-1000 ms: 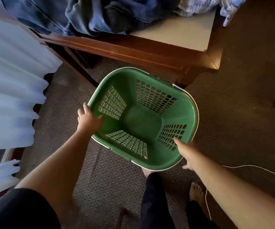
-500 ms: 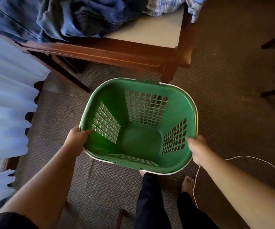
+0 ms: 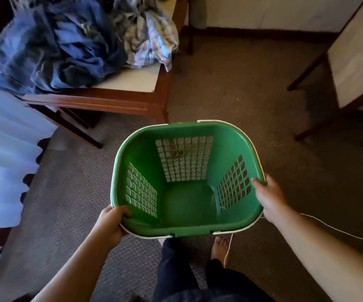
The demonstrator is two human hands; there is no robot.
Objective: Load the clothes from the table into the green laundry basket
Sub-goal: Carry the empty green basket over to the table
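Left hand (image 3: 110,223) and right hand (image 3: 270,199) each clamp the empty green basket (image 3: 187,225) rim; clothes (image 3: 67,44) heap the surface (image 3: 132,82) at 11 o'clock (carpet (image 3: 230,88) between lies open).

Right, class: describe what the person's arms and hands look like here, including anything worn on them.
Both forearms are bare: no sleeves, gloves, watch or rings show on the left hand or the right hand. No markings are visible. Lower down, dark trousers and a bare foot show.
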